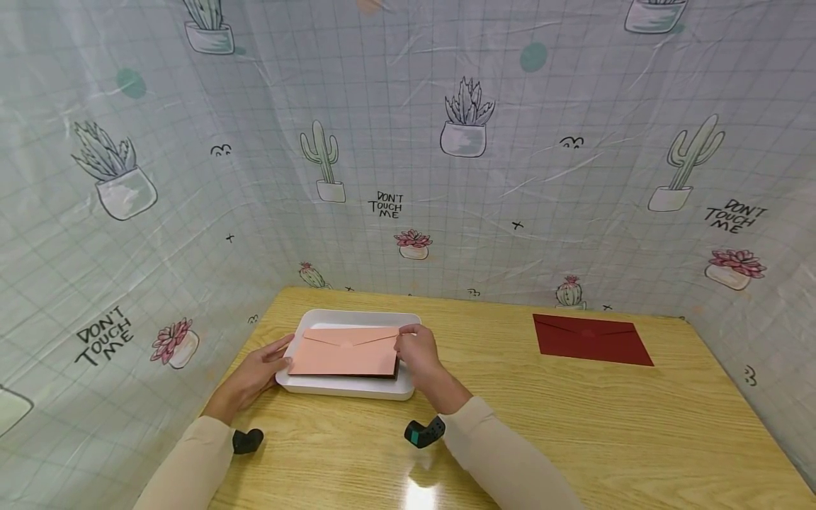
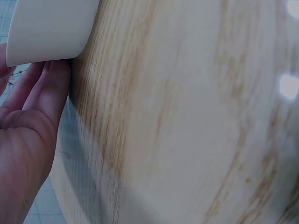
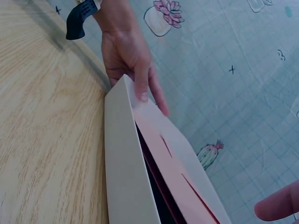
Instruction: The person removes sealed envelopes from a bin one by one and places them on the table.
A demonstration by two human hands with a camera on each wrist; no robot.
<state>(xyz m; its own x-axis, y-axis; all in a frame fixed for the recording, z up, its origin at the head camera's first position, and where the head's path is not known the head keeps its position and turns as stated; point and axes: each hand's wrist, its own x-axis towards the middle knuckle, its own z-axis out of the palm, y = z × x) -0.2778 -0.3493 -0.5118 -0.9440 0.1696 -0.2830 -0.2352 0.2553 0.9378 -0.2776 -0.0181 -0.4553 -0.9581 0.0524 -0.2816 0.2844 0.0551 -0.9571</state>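
My left hand (image 1: pixel 255 374) holds the left end of a white tray (image 1: pixel 350 389), its thumb over the rim and its fingers against the outer wall. In the left wrist view those fingers reach around the tray wall (image 2: pixel 51 32). A pink envelope (image 1: pixel 347 358), flap side up, lies in the tray on top of something dark (image 3: pixel 156 182) that shows beneath its front edge. At the envelope's right edge my right hand (image 1: pixel 421 354) pinches it with curled fingers. Only one right finger (image 3: pixel 280 203) shows in the right wrist view.
A dark red envelope (image 1: pixel 589 340) lies flat at the back right of the wooden table (image 1: pixel 510 397). Sheets printed with cacti (image 1: pixel 395 142) hang behind the table and along its sides. A black device (image 1: pixel 423 432) sits at each wrist.
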